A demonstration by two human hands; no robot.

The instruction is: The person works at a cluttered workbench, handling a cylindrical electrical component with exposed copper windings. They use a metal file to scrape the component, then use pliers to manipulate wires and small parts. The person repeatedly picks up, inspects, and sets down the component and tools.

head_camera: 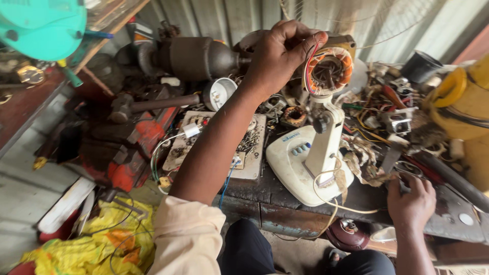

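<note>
My left hand point(279, 57) is raised over the bench and grips the exposed fan motor point(328, 69), an orange stator with copper windings and red wires, at the top of a white table-fan stand point(305, 160). The stand's oval base has a row of blue push buttons and a cream cord looping off its front. My right hand point(411, 199) rests lower right on the dark bench edge, fingers curled on a small dark part that I cannot make out.
The workbench point(285, 196) is crowded with wires, coils and small parts. A dark bench grinder point(196, 57) and a hammer point(153, 104) lie at the back left. A yellow container point(458, 102) stands at right, with yellow cloth point(102, 244) on the floor.
</note>
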